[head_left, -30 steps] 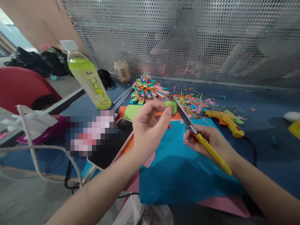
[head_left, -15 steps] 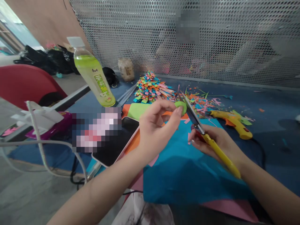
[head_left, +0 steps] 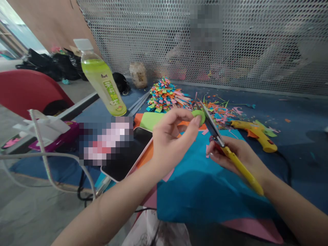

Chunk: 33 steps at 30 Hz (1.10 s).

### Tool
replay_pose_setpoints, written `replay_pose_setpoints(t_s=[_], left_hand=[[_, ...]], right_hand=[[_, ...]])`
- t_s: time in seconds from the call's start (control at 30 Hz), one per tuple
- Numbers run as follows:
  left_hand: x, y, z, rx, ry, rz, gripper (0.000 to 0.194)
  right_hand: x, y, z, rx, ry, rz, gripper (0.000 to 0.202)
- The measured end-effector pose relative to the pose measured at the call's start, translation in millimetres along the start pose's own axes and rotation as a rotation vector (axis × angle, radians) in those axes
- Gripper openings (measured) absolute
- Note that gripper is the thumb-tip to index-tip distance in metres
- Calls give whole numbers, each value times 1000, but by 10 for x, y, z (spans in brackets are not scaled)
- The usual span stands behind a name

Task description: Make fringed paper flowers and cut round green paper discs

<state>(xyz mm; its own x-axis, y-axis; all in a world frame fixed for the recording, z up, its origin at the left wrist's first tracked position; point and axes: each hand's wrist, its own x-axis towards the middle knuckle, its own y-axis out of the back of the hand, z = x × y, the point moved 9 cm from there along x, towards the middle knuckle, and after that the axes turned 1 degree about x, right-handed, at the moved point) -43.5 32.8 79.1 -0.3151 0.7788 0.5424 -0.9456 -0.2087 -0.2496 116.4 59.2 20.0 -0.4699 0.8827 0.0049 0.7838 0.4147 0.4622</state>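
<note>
Between the thumb and forefinger of my left hand (head_left: 174, 136) is a small round green paper piece (head_left: 199, 117). My right hand (head_left: 238, 157) grips yellow-handled scissors (head_left: 234, 160), whose blades point up and away beside the green piece. Under both hands lies a large blue paper sheet (head_left: 189, 191). A cone of many colourful folded paper bits (head_left: 164, 95) stands behind my left hand, with cut paper strips and scraps (head_left: 217, 111) to its right.
A yellow glue gun (head_left: 256, 133) lies at the right, its black cord trailing forward. On the left are a phone (head_left: 128, 153), a drink bottle (head_left: 104, 80), a purple tissue box (head_left: 57, 138) and a bent pale tube (head_left: 42, 147). A perforated metal panel (head_left: 153, 37) rises behind.
The view has shifted very slightly. Both hands keep almost the same pose, with the green piece and the scissors still held.
</note>
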Motion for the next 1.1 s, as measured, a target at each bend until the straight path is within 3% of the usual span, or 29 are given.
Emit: replay_pose_setpoints(t_s=[0.83, 1.1], left_hand=[[14, 16, -5, -29, -13, 25, 18], [25, 25, 1, -9, -3, 41, 17]], right_hand=[[-1, 28, -50, -39, -13, 27, 29], [4, 16, 68, -12, 5, -3, 23]])
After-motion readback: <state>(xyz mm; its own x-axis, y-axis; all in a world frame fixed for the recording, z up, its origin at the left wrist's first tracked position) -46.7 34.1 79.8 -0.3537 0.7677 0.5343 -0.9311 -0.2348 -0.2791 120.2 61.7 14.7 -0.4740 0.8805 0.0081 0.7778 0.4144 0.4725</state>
